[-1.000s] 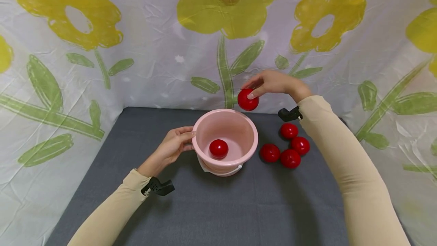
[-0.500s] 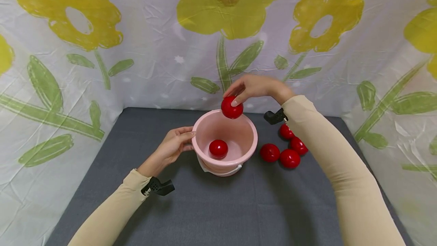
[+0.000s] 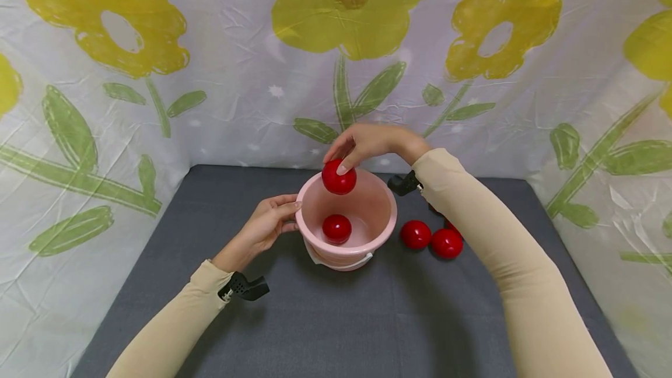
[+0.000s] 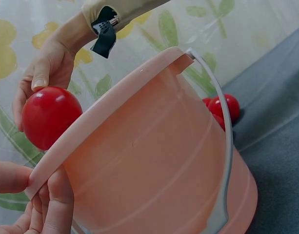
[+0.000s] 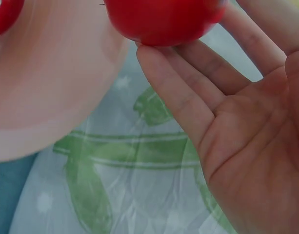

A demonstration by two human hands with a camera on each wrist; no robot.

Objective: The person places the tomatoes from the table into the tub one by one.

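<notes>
The right hand (image 3: 374, 140) widely pinches a red ball (image 3: 340, 182) beneath it, over the bucket (image 3: 374, 206) whose rim (image 4: 121, 103) the left hand (image 3: 269, 220) narrowly pinches.

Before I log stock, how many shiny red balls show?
5: one ball in the right hand, one inside the round pink bucket, two beside it, one mostly behind the beige sleeve; more may hide.

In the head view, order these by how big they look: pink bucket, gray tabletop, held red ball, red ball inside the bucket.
1. Gray tabletop
2. Pink bucket
3. Held red ball and red ball inside the bucket, unranked: close in size, and the right hand holds one probably nearer the camera.
</notes>
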